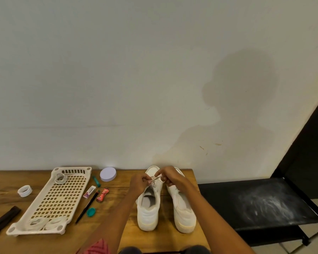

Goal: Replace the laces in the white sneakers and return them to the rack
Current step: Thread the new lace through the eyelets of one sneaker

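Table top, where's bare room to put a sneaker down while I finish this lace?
Bare wood lies in front of the two sneakers, toward the near edge, and at the far left corner behind the white ring. Between the slotted tray and the sneakers it is crowded: pen, eraser, teal cap, red wrapper.

Open tabletop (117, 208) between rack (50, 200), sneakers (165, 204)

left hand (139, 183) pinches lace (155, 179) over left sneaker (149, 204) | right hand (170, 177) pinches same lace | right sneaker (183, 208) just beside, heels toward camera | cream rack (50, 204) on wooden table (117, 187), coiled laces (60, 178) in its far end
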### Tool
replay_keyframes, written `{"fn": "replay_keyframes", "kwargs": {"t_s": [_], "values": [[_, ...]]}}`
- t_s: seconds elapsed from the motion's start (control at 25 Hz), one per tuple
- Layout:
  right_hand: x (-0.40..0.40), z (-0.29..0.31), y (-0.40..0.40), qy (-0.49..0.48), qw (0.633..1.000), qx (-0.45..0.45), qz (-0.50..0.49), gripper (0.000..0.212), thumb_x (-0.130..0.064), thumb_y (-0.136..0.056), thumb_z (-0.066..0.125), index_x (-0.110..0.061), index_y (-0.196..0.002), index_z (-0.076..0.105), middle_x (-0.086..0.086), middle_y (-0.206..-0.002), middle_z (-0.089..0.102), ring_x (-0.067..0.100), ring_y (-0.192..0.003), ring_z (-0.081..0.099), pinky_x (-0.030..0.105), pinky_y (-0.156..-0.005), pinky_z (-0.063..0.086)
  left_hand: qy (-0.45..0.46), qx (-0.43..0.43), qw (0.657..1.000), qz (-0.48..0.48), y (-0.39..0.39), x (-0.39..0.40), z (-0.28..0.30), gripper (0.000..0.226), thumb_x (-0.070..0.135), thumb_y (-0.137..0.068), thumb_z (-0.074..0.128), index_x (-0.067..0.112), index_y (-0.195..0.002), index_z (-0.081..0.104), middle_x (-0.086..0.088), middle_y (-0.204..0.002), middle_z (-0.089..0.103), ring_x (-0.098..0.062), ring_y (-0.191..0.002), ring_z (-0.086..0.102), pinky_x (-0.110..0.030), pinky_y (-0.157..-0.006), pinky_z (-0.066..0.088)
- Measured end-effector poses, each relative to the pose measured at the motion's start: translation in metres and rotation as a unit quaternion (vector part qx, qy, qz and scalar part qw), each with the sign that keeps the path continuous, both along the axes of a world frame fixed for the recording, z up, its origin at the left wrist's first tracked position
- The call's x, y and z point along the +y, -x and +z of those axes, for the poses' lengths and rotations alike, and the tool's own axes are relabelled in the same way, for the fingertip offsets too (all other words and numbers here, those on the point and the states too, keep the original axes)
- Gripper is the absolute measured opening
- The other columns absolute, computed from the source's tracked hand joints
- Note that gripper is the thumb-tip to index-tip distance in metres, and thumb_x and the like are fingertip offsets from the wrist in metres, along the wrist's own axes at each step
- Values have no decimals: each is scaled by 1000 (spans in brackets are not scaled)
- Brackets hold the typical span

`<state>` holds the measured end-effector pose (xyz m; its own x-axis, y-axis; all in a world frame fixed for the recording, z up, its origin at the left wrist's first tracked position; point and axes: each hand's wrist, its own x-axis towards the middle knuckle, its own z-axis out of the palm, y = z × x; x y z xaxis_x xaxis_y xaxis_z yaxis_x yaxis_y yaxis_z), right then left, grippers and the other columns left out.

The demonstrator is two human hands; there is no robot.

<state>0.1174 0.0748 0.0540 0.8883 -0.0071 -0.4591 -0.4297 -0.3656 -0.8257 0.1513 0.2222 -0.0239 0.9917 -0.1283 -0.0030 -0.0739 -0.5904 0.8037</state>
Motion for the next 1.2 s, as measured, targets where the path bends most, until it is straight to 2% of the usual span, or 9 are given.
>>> {"fn": "replay_keyframes", "kwargs": {"t_s": [0.12, 0.2, 0.32, 0.4, 0.56, 0.72, 0.88, 1.04, 1.2], "values": [[-33, 34, -1, 116, 951, 198, 208, 13, -23, -88, 54, -15, -80, 60, -4, -51, 47, 7, -41, 40, 18, -47, 31, 8, 4, 1000, 3, 3, -1, 3, 12, 1, -83, 66, -3, -93, 72, -17, -100, 70, -15, -84, 58, -8, -64, 41], [-43, 49, -1, 282, 885, 262, 262, 18, -31, -89, 61, -13, -86, 61, 2, -75, 63, 13, -58, 61, 21, -64, 44, 10, 6, 1000, 10, 4, -3, 3, 13, 2, -83, 66, -3, -94, 72, -16, -101, 70, -15, -83, 57, -8, -65, 40], [-35, 39, 1, 538, 827, 0, 164, 16, -24, -89, 60, -12, -99, 62, 3, -110, 65, 19, -100, 63, 25, -82, 43, 11, -5, 1000, 16, 3, -4, 1, 11, 3, -82, 68, -2, -91, 72, -17, -98, 70, -16, -81, 57, -10, -65, 40], [-13, 12, -1, 480, 859, -159, 83, 23, -15, -90, 57, -8, -111, 61, 7, -114, 63, 23, -106, 61, 27, -84, 46, 2, -9, 1000, 8, 3, -3, 3, 11, 4, -82, 68, -2, -90, 73, -17, -96, 71, -16, -80, 57, -10, -64, 40], [34, -42, 3, 327, 922, -175, 112, 25, -18, -91, 57, -4, -110, 65, 14, -109, 66, 26, -101, 61, 31, -84, 47, -14, -10, 1000, -3, 4, -1, 3, 13, 1, -85, 63, -1, -94, 72, -14, -97, 70, -19, -84, 60, -13, -68, 43], [25, -47, -7, 290, 931, -222, 30, 16, -8, -88, 59, -2, -100, 68, 14, -101, 68, 25, -94, 63, 27, -78, 46, -51, -14, 996, -78, -4, 16, 15, 16, 1, -88, 56, 10, -83, 69, -2, -79, 63, -14, -76, 54, -10, -63, 38], [12, -36, -19, 285, 926, -234, 78, 16, -4, -84, 63, -1, -98, 72, 15, -101, 70, 25, -93, 65, 24, -78, 45, -170, -27, 974, -145, -13, 15, 27, 20, 2, -89, 51, 1, -94, 70, -9, -90, 67, -13, -77, 50, -11, -62, 35], [-2, -46, -10, 359, 903, -200, 123, 21, -4, -86, 55, -1, -101, 70, 16, -103, 69, 28, -95, 64, 26, -80, 46, -185, -31, 973, -133, -10, 26, 18, 14, 8, -89, 46, 9, -82, 58, 6, -69, 49, -8, -64, 40, -8, -55, 30], [-4, -49, 1, 385, 890, -165, 180, 19, -9, -87, 57, -2, -101, 69, 15, -101, 69, 26, -90, 64, 25, -74, 44, -232, 19, 963, -135, -4, 40, 0, 18, 0, -91, 48, 5, -84, 64, -2, -79, 54, -9, -69, 43, -8, -56, 27]]}}
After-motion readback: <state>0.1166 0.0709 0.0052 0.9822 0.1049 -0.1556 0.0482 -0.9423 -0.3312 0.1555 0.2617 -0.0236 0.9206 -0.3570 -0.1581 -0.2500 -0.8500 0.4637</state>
